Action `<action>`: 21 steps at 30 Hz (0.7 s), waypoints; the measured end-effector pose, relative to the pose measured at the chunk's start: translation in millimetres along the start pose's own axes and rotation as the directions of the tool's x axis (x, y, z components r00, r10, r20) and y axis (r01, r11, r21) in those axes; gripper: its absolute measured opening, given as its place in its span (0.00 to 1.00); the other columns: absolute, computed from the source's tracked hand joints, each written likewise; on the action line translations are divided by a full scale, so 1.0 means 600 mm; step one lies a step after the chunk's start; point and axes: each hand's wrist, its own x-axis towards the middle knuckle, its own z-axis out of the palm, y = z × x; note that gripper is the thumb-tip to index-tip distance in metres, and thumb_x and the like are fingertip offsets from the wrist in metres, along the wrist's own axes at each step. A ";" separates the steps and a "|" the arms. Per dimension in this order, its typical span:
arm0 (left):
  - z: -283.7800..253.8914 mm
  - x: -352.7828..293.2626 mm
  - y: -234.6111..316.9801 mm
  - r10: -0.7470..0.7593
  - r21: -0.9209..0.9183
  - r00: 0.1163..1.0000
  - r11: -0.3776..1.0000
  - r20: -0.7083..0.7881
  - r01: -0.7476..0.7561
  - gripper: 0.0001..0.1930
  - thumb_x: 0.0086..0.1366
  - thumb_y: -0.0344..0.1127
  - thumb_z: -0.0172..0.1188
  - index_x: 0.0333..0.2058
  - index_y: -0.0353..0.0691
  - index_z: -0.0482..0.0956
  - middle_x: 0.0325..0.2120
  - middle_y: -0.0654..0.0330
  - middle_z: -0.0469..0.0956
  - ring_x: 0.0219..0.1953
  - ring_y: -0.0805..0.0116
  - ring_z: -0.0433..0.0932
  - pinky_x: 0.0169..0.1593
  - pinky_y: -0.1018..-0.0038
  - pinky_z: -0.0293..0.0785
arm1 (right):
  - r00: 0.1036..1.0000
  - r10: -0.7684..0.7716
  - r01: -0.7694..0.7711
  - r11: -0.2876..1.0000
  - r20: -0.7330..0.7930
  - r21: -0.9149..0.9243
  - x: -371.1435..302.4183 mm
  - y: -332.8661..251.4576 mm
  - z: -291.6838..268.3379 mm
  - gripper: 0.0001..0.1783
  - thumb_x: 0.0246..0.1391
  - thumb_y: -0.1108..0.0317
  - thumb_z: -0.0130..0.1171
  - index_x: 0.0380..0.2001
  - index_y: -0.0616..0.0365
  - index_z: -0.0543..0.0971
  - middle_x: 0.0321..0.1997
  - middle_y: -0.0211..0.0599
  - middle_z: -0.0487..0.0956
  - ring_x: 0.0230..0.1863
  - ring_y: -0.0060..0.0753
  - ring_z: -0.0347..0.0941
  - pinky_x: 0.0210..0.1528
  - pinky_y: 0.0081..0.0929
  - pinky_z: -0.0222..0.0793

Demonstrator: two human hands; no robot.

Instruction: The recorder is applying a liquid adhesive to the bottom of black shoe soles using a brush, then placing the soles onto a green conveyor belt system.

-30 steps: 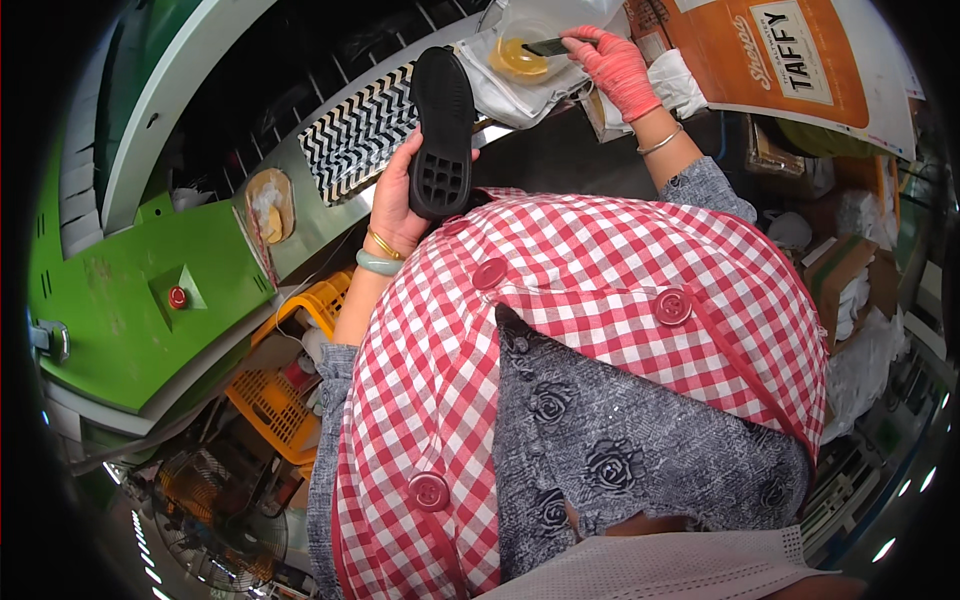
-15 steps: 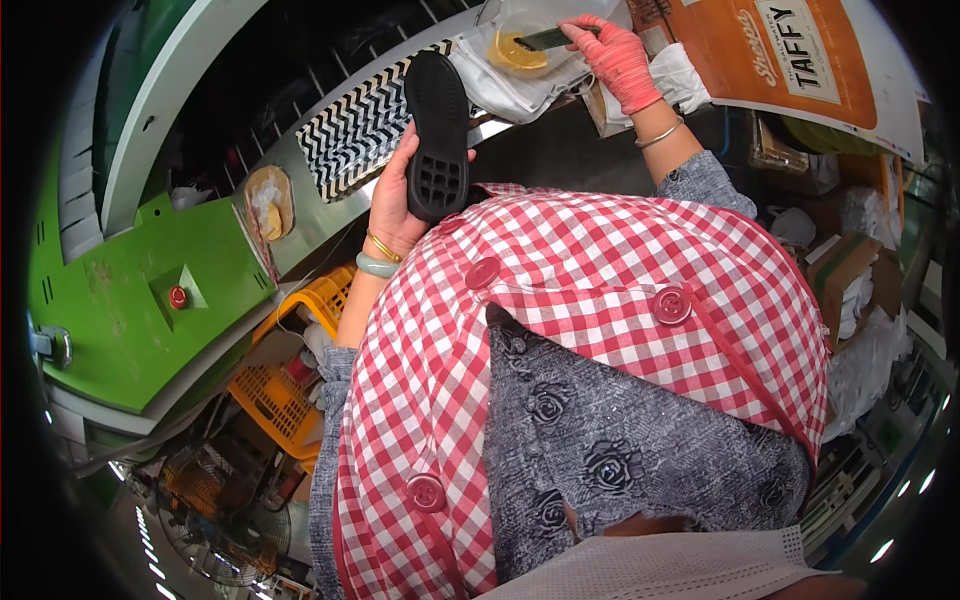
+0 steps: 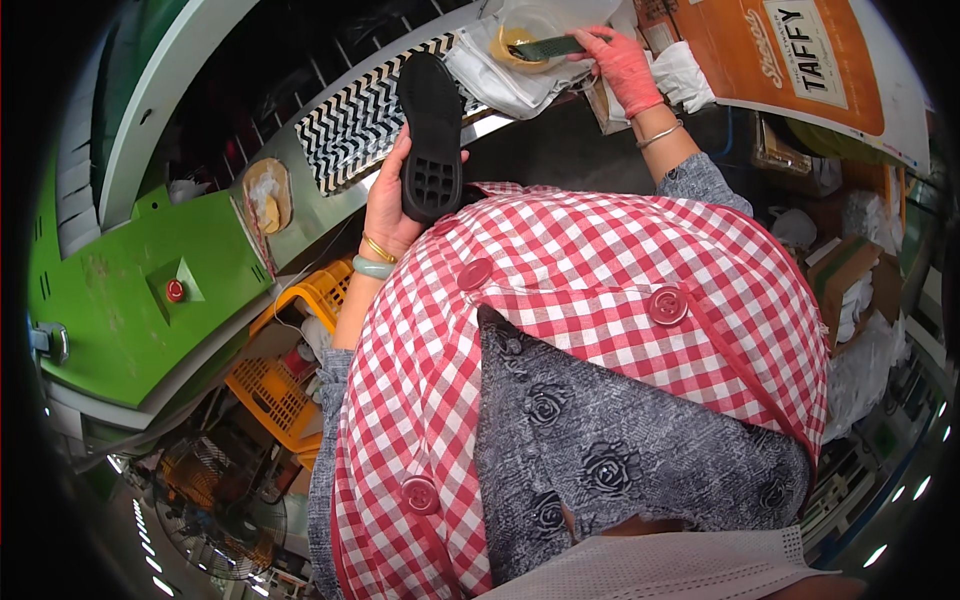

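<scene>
My left hand [image 3: 390,195], bare with two bangles at the wrist, is wrapped round a black shoe sole [image 3: 433,125]. The sole stands lengthwise, its hollow grid of square cells at the end close to my apron. My right hand [image 3: 626,74], in a salmon-pink glove, grips one end of a flat dark green brush [image 3: 551,47]. The brush's other end is inside a translucent plastic bowl [image 3: 541,18] with yellowish stuff in it. The brush's tip is hard to make out there.
Under the sole lies a black-and-white zigzag mat [image 3: 345,140] on a metal ledge. White cloth [image 3: 490,75] lies beside the bowl. A green machine panel [image 3: 130,310] with a red button is at left, above yellow crates [image 3: 275,400]. An orange printed board [image 3: 800,60] stands at right.
My right hand has shifted slightly, and the brush has moved a little to the left and down in the bowl. The sole has drifted slightly left with my left hand.
</scene>
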 end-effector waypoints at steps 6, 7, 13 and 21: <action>0.006 -0.014 -0.002 0.114 -0.070 0.990 0.992 0.080 -0.109 0.27 0.66 0.54 0.36 0.59 0.47 0.56 0.52 0.51 0.65 0.48 0.49 0.71 0.46 0.61 0.73 | 0.984 0.175 -0.144 0.786 0.006 0.601 -0.043 -0.036 0.059 0.13 0.54 0.64 0.53 0.37 0.63 0.73 0.31 0.38 0.78 0.27 0.24 0.76 0.20 0.09 0.61; 0.010 -0.012 0.000 0.121 -0.100 0.989 0.989 0.090 -0.112 0.30 0.65 0.58 0.32 0.59 0.46 0.55 0.53 0.50 0.64 0.50 0.47 0.69 0.46 0.59 0.73 | 0.995 0.100 -0.094 0.822 0.020 0.561 -0.063 -0.076 0.074 0.13 0.54 0.63 0.53 0.35 0.62 0.74 0.30 0.38 0.78 0.26 0.22 0.75 0.20 0.09 0.60; 0.031 -0.009 0.009 0.143 -0.158 0.959 0.982 0.243 -0.107 0.37 0.61 0.67 0.30 0.60 0.45 0.51 0.53 0.46 0.62 0.51 0.43 0.67 0.46 0.56 0.73 | 0.984 -0.176 0.164 0.910 -0.004 0.381 -0.115 -0.175 0.142 0.12 0.55 0.61 0.53 0.32 0.59 0.77 0.23 0.35 0.78 0.19 0.13 0.69 0.19 0.08 0.58; 0.053 -0.013 0.017 0.150 -0.125 0.944 0.985 0.296 -0.117 0.39 0.59 0.69 0.29 0.60 0.46 0.51 0.53 0.45 0.61 0.51 0.41 0.67 0.46 0.56 0.74 | 0.972 -0.233 0.226 0.916 -0.020 0.331 -0.115 -0.184 0.153 0.12 0.55 0.61 0.52 0.33 0.58 0.77 0.19 0.33 0.77 0.15 0.09 0.63 0.19 0.07 0.56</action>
